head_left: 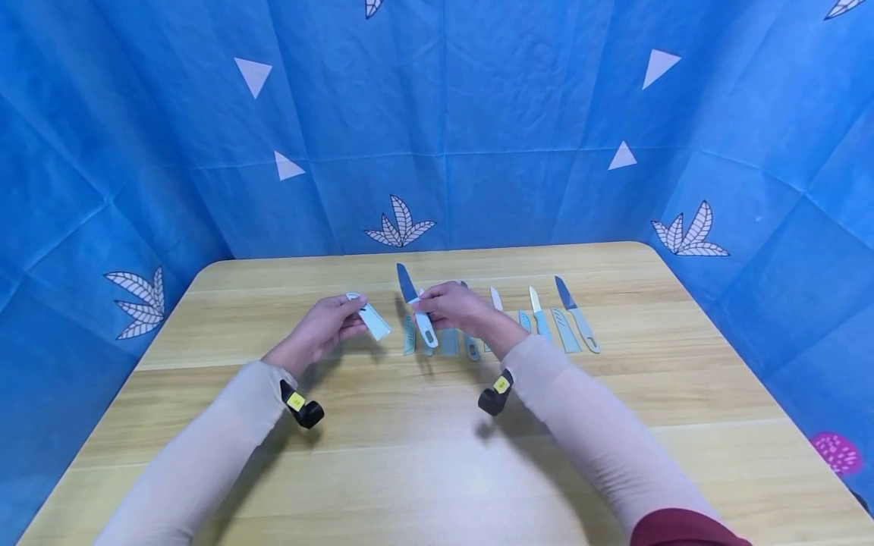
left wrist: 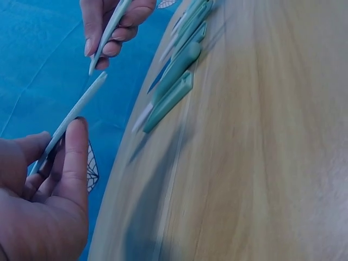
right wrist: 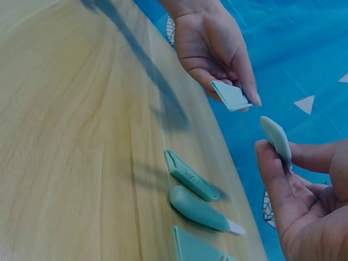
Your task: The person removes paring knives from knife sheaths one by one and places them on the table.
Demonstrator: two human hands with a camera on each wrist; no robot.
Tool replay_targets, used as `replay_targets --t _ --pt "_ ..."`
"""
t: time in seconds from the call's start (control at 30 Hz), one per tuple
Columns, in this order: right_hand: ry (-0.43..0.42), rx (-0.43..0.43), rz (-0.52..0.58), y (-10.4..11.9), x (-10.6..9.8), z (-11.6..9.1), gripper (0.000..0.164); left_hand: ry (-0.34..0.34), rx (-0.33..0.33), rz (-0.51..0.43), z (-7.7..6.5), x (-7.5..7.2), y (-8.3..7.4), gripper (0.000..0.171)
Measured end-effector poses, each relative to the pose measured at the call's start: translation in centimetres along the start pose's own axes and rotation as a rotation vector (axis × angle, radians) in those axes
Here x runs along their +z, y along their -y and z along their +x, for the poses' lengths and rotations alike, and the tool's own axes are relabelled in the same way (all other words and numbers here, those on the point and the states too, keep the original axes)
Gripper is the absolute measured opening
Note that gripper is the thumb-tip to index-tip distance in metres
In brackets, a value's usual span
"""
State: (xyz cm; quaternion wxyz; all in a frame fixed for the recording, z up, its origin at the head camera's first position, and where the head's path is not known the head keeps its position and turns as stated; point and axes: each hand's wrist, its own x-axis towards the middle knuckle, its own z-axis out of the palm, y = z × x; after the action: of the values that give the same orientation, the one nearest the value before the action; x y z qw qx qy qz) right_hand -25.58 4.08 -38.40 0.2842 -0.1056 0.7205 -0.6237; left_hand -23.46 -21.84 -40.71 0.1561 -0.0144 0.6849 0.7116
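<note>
In the head view my left hand [head_left: 329, 322] pinches a pale mint blade sheath [head_left: 372, 320] above the table. To its right, my right hand [head_left: 457, 303] grips a knife [head_left: 426, 330] by its pale handle, the dark blade pointing up and away. Sheath and knife are apart. From the left wrist, the sheath [left wrist: 73, 111] shows edge-on between thumb and fingers, with the knife handle [left wrist: 111, 30] beyond it. In the right wrist view the knife's handle end [right wrist: 276, 138] sticks out of my right hand [right wrist: 310, 196]; the blade is hidden there.
Several knives and sheaths lie in a row on the wooden table [head_left: 437, 455], partly behind my right hand. At the right end are a dark-bladed knife [head_left: 586, 330], a sheath [head_left: 565, 331] and a white-bladed knife [head_left: 542, 322]. A blue curtain [head_left: 478, 189] hangs behind the table.
</note>
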Motion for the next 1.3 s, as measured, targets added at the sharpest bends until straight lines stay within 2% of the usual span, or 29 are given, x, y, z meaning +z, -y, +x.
replay_targets --t 0.17,0.37,0.53,0.73,0.93,1.17,1.3 --pt "-0.032 0.011 0.006 -0.1 0.5 0.4 0.031 0.030 -0.008 0.041 0.5 -0.2 0.0 0.034" --pt "-0.057 0.023 0.000 -0.5 0.9 1.3 0.018 0.067 -0.035 0.028 1.0 -0.6 0.1 0.035" --pt "-0.064 0.027 -0.014 -0.7 1.3 1.7 0.023 0.079 -0.052 0.003 1.5 -0.9 0.1 0.034" --pt "-0.068 0.030 -0.020 -0.7 1.6 2.1 0.030 0.060 -0.073 -0.024 2.0 -1.2 0.1 0.031" --pt "-0.078 0.026 -0.018 -1.1 2.0 2.8 0.029 0.073 -0.081 0.028 2.5 -1.6 0.4 0.032" --pt "-0.110 0.043 -0.022 -1.3 2.6 3.1 0.024 0.079 -0.103 0.095 2.8 -1.9 0.6 0.043" --pt "-0.124 0.053 -0.011 -1.3 3.0 3.3 0.020 0.080 -0.101 0.120 3.1 -1.9 0.6 0.044"
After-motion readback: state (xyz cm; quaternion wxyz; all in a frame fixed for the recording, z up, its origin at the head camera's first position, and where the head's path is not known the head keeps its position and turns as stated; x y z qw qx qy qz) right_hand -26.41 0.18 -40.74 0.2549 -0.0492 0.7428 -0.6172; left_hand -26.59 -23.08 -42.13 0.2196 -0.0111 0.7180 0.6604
